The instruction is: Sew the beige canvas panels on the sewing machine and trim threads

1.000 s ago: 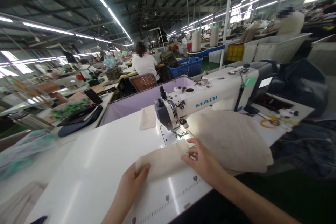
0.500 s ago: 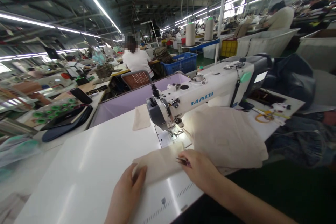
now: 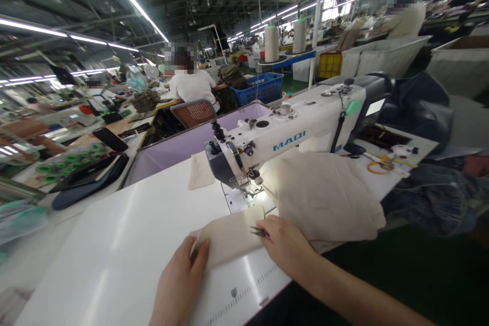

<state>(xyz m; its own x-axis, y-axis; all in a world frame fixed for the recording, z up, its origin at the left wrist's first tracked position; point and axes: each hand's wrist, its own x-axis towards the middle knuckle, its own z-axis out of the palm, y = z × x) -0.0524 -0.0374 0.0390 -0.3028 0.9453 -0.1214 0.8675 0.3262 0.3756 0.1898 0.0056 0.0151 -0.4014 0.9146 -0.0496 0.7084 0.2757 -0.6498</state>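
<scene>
A folded beige fabric piece [image 3: 233, 237] lies on the white table in front of the sewing machine [image 3: 286, 137]. My left hand [image 3: 181, 270] pinches its left end between thumb and fingers. In my right hand [image 3: 284, 239] is a small pair of thread snips [image 3: 259, 232], its blades pointing left over the fabric's right end. That hand also rests against the piece's right edge. The needle and presser foot [image 3: 252, 191] are just beyond the fabric, lit by the machine's lamp. To the right, a larger beige cloth [image 3: 324, 198] is heaped under the machine arm.
Another small beige piece [image 3: 201, 170] lies left of the machine head. Scissors with yellow handles [image 3: 380, 165] are on the table's right end. A lilac-lined bin [image 3: 171, 155] adjoins the far edge. Beyond it sits a person in white [image 3: 193, 84] beside a blue basket [image 3: 260, 89].
The whole view has shifted slightly. Both hands keep almost the same hold on the fabric and the snips; the snips' blades show a little more clearly.
</scene>
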